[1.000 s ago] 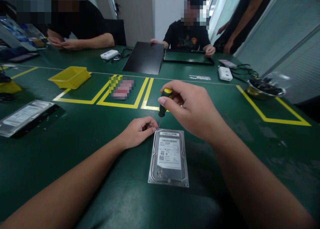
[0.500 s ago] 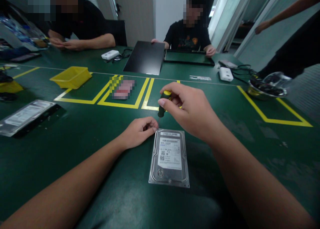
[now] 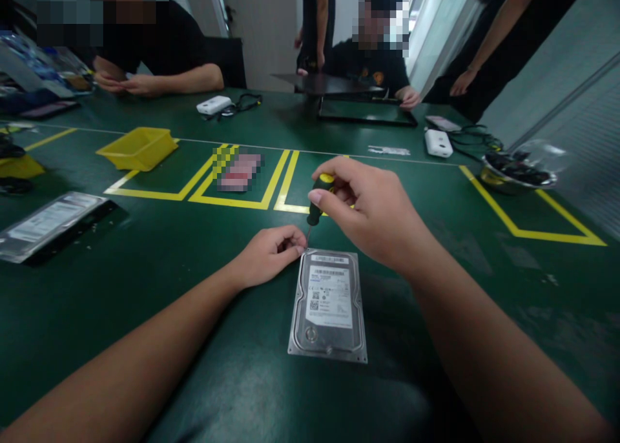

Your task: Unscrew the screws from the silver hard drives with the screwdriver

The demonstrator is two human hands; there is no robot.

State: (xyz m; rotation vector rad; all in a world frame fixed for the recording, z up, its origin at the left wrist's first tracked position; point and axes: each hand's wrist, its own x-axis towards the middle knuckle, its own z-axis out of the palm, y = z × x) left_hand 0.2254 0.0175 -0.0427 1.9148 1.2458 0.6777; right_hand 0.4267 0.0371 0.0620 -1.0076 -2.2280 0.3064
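A silver hard drive (image 3: pixel 329 304) with a white label lies flat on the green table (image 3: pixel 159 268) in front of me. My right hand (image 3: pixel 372 210) is closed around a small screwdriver (image 3: pixel 317 201) with a black and yellow handle, held upright, its thin tip at the drive's far left corner. My left hand (image 3: pixel 268 256) rests curled on the table beside that corner, its fingertips pinched by the screwdriver's shaft and the drive's edge.
A yellow bin (image 3: pixel 137 149) and yellow tape boxes (image 3: pixel 242 201) lie beyond the drive. Another hard drive on a black tray (image 3: pixel 51 223) sits at left, a metal bowl of parts (image 3: pixel 513 172) at right. People sit and stand at the far side, one handling a black panel (image 3: pixel 329 84).
My hands and the screwdriver have barely shifted. The person across the table has lifted the black panel off the table, and another person now stands behind.
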